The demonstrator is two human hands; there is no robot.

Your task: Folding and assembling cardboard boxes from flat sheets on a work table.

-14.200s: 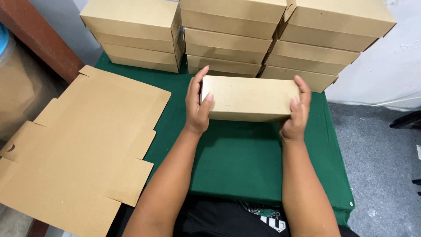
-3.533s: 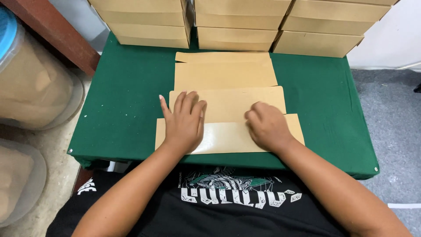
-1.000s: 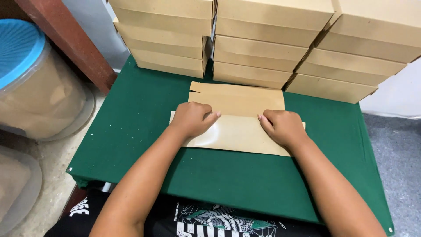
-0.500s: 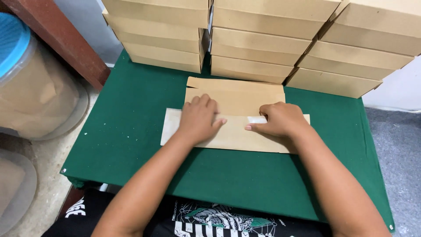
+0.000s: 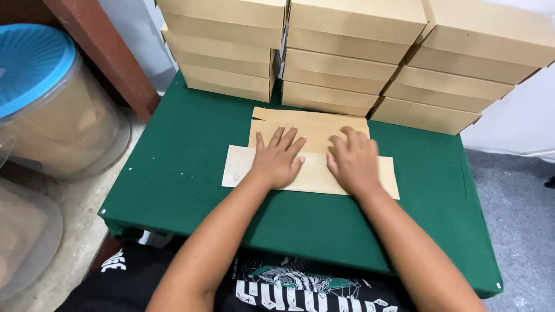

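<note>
A flat brown cardboard box blank (image 5: pixel 312 130) lies folded on the green table (image 5: pixel 185 167), its near flap reaching toward me. My left hand (image 5: pixel 277 159) rests flat on the blank's left half with fingers spread. My right hand (image 5: pixel 352 162) presses palm-down on the right half, fingers close together. Neither hand holds anything; both lie side by side near the blank's middle.
Three stacks of closed brown cardboard boxes (image 5: pixel 347 55) line the table's far edge. Left of the table stands a clear tub with a blue lid (image 5: pixel 40 98), with another clear tub (image 5: pixel 23 231) lower down. A dark red wooden post (image 5: pixel 104 58) leans behind. Grey floor lies to the right.
Both hands have slid toward the middle of the blank and now lie flat, the left with fingers spread. The camera has shifted slightly.
</note>
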